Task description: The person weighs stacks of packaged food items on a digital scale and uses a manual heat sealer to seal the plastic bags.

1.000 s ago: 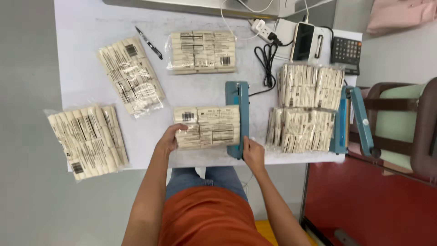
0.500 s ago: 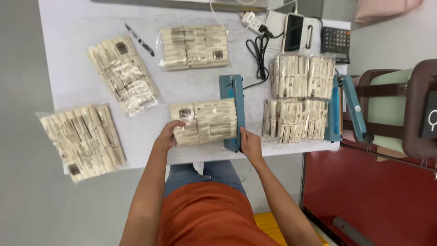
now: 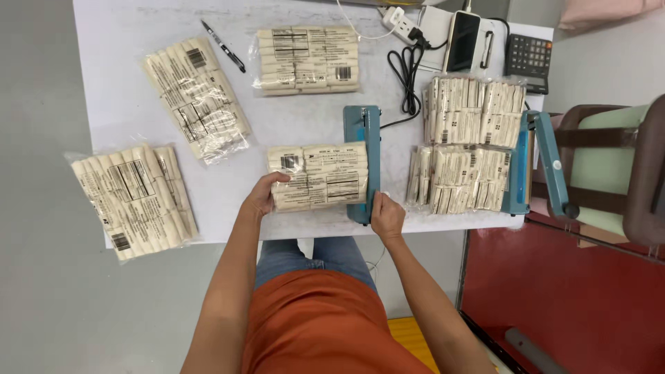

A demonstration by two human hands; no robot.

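Left hand (image 3: pixel 262 199) grips the clear packet (image 3: pixel 320 177); right hand (image 3: pixel 386 216) presses the blue sealer (image 3: pixel 363 131) beside it

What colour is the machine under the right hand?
Blue sealer, seen in the head view.

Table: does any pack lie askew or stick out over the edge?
Yes. The pack at the left corner lies tilted and overhangs the table edge. The pack above it is also askew. The pack held by the left hand lies straight.
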